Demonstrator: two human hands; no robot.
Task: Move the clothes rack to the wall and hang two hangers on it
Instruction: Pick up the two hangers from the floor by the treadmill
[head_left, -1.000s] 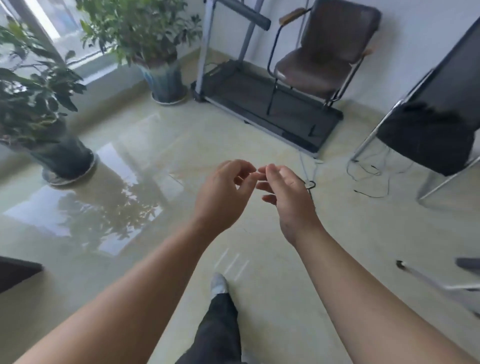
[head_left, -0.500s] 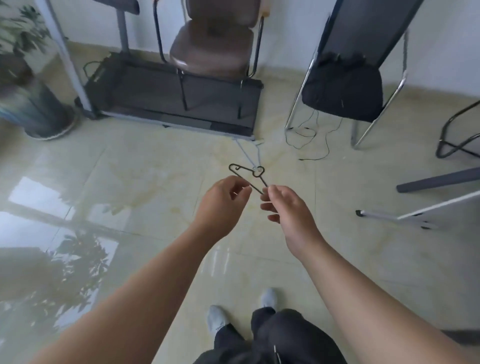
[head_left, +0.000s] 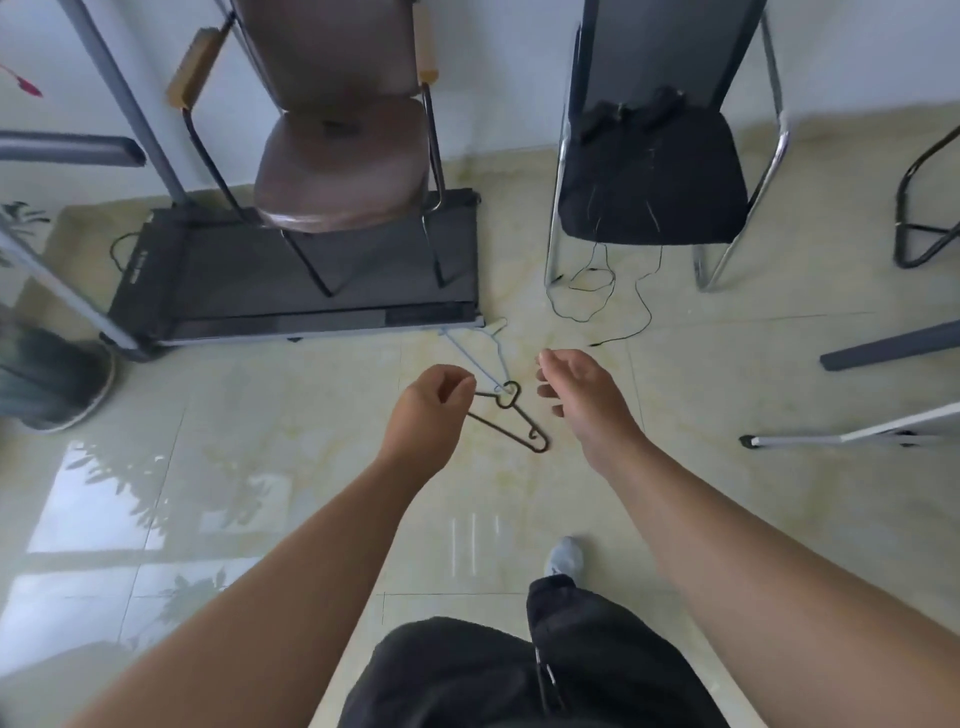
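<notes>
Two hangers lie on the tiled floor with their hooks overlapping: a dark wire hanger and a pale blue hanger that reaches toward the treadmill corner. My left hand hovers just left of the dark hanger with fingers curled in and nothing visible in them. My right hand hovers just right of the hangers, fingers apart and empty. A white tube leg with a black end cap enters from the right edge; it looks like part of the clothes rack, most of which is out of view.
A brown armchair stands on a black treadmill against the wall. A black chair stands to its right, with thin cables on the floor below. A grey bar and a potted plant are at the sides.
The view has swung right and down from the plants toward the wall and chairs. My hands, close together before, have moved apart above the hangers. The hangers have stayed on the floor.
</notes>
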